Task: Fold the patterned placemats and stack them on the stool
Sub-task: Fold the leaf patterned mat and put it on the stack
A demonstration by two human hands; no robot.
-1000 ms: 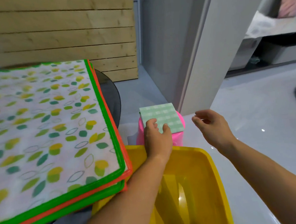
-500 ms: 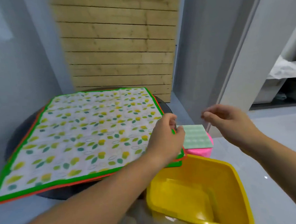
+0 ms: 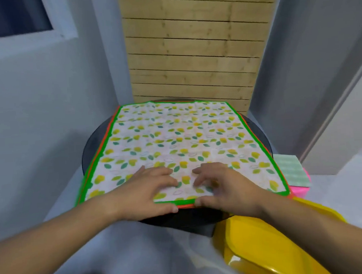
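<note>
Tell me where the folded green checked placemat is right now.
In the head view the folded green placemat lies at the right, on the pink stool, just past the near right corner of the leaf-patterned placemat and beyond the yellow tub.

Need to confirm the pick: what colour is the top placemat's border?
Green on the top placemat, with an orange-edged one beneath; clearest in the head view.

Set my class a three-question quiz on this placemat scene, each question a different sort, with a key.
1. True or false: the green-bordered leaf-patterned placemat on the round dark table is already folded.
2. What lies on the pink plastic stool? A) a folded green checked placemat B) a red cup C) nothing
3. Fill in: the left hand and right hand both hold the leaf-patterned placemat's ____ edge.
Key: 1 false; 2 A; 3 near.
</note>
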